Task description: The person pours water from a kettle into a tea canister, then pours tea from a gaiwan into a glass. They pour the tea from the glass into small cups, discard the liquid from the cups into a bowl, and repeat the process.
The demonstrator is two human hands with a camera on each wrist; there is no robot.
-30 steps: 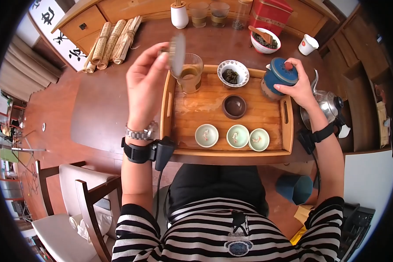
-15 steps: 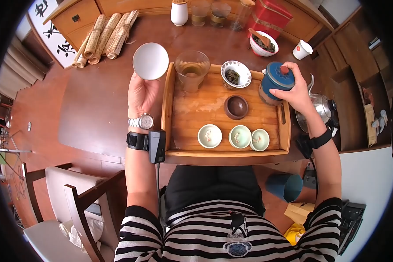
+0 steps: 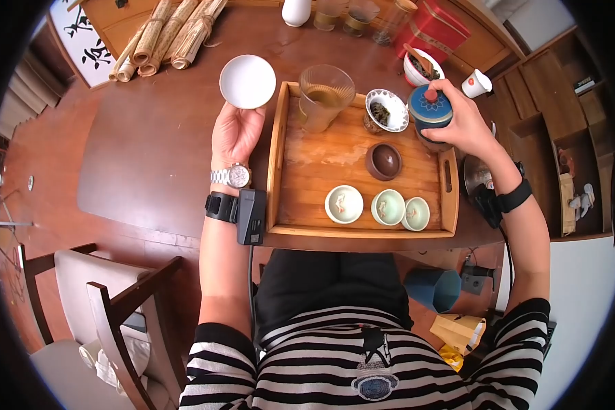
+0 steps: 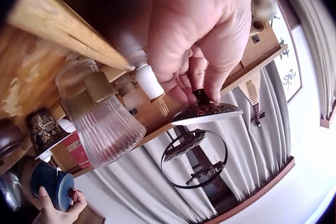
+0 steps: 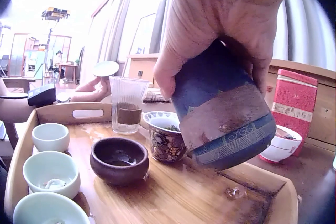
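My left hand (image 3: 238,133) pinches the knob of a bowl lid (image 3: 247,82), left of the tray. Its white underside faces the head camera; the left wrist view shows its dark, patterned outer side (image 4: 207,111). My right hand (image 3: 466,121) grips a blue teapot (image 3: 430,109) with a red-brown knob, over the tray's right back corner. In the right wrist view the teapot (image 5: 223,113) leans. Just left of it stands a lidded-type bowl (image 3: 400,116), uncovered, with wet tea leaves inside and a dark patterned wall (image 5: 167,145). The teapot's spout is hidden.
The wooden tray (image 3: 275,157) holds a ribbed glass (image 3: 328,96) with amber liquid, a small brown bowl (image 3: 388,162) and three pale green cups (image 3: 344,205). Behind are a red box (image 3: 434,31), a bowl of dry leaves (image 3: 415,72) and bamboo scrolls (image 3: 157,37). A kettle (image 3: 477,174) stands right.
My left hand has turned the lid from edge-on so its white underside faces the head camera. My right hand has brought the teapot left, closer to the bowl of wet leaves.
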